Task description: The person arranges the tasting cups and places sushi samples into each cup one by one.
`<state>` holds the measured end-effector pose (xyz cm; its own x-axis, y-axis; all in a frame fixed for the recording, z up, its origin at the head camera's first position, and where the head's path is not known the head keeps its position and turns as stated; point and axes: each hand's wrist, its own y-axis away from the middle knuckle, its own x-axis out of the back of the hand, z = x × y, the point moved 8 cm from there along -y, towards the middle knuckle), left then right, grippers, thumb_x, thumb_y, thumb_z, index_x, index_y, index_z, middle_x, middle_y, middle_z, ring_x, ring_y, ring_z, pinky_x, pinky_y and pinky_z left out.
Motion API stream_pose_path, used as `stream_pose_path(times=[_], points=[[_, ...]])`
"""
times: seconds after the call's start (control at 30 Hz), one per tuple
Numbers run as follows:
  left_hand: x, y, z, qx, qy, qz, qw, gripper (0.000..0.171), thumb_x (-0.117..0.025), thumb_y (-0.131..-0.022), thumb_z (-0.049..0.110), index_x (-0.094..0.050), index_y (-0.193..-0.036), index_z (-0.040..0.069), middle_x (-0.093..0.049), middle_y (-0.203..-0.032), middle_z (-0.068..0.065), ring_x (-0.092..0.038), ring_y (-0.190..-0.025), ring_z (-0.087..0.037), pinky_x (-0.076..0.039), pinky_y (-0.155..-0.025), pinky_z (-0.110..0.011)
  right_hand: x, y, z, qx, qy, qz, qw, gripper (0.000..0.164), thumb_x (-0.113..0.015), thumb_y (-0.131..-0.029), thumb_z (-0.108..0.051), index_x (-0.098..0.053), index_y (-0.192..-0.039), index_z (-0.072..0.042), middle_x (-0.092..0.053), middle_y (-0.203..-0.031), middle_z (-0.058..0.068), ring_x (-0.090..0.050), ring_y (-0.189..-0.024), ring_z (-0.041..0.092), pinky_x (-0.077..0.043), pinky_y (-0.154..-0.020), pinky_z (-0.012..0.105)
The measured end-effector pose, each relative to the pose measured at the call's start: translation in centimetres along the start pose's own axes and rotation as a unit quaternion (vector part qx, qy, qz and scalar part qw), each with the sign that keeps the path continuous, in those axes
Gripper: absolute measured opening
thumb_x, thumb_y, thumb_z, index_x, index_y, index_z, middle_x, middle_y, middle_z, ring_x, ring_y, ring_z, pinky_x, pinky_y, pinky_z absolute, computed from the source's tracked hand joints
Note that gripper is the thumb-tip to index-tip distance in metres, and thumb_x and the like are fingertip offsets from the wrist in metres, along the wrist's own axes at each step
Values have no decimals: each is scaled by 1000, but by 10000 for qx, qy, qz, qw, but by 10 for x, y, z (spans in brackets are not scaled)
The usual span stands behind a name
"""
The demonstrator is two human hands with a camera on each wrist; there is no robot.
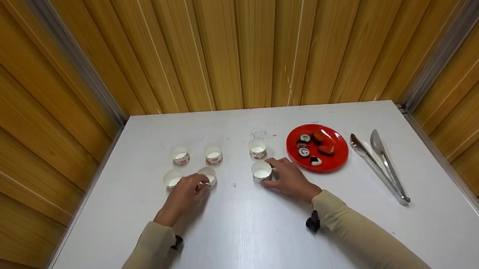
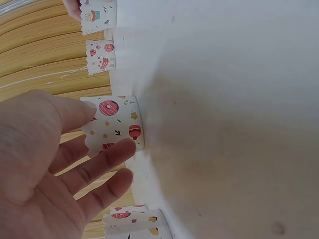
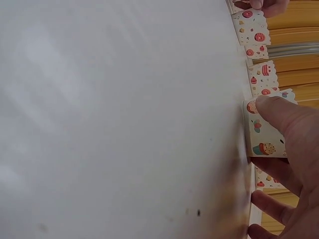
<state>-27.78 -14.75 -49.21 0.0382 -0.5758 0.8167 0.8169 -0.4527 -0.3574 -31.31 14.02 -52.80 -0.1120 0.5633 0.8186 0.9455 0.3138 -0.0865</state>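
Note:
My left hand pinches a white paper baking cup printed with red donuts and sweets. In the left wrist view the thumb lies at the scalloped rim of this baking cup, the fingers on its other side. My right hand holds another baking cup between thumb and fingers. The right wrist view shows cupcake and balloon prints on this cup. Both cups stand upright on the white table. One more cup stands left of my left hand, partly hidden by it.
Behind stand more baking cups, two on the left and one on the right. A red plate with several sushi pieces lies right of my right hand. Metal tongs lie spread farther right. Wood-patterned walls enclose the table.

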Motion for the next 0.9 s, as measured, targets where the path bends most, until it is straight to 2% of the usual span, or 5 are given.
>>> stream_pose_path(times=[0.17, 0.3, 0.47, 0.7, 0.9], points=[[12, 3, 2, -4, 1, 512, 9987, 25, -79, -91, 10, -71, -114, 4, -73, -111, -8, -60, -66, -22, -48, -59, -29, -1, 0, 1, -51, 29, -14, 10000, 71, -87, -81, -42, -58, -142, -20, -64, -110, 0, -56, -110, 24, -18, -121, 54], [27, 6, 1, -69, -412, 1275, 9910, 31, -81, -89, 17, -71, -117, 7, -69, -118, -8, -66, -91, -26, -55, -72, -38, -1, 0, 3, -94, -82, -95, 9999, 81, -88, -80, -43, -52, -149, -20, -65, -116, 2, -55, -111, 23, -33, -111, 50], [45, 11, -9, 55, -807, 1903, 9784, 43, -84, -87, 20, -68, -125, 9, -60, -135, -14, -58, -112, -34, -48, -86, -51, 3, 1, 3, -37, -268, -264, 9993, 87, -86, -81, -47, -46, -154, -22, -64, -130, 2, -55, -116, 22, -42, -102, 46], [59, 19, -33, 607, -682, 2134, 9727, 65, -86, -85, 24, -57, -140, 5, -45, -151, -24, -41, -139, -42, -35, -107, -65, 12, 4, 5, 120, -406, -298, 9987, 85, -86, -82, -46, -46, -153, -20, -63, -134, 1, -55, -122, 25, -44, -104, 47], [58, 25, -52, 1231, -404, 1814, 9748, 82, -87, -84, 22, -44, -152, 5, -34, -159, -25, -31, -148, -42, -33, -113, -62, 18, 9, 12, 164, -367, -410, 9983, 85, -86, -83, -40, -46, -153, -15, -60, -142, 6, -53, -129, 27, -45, -107, 49]])
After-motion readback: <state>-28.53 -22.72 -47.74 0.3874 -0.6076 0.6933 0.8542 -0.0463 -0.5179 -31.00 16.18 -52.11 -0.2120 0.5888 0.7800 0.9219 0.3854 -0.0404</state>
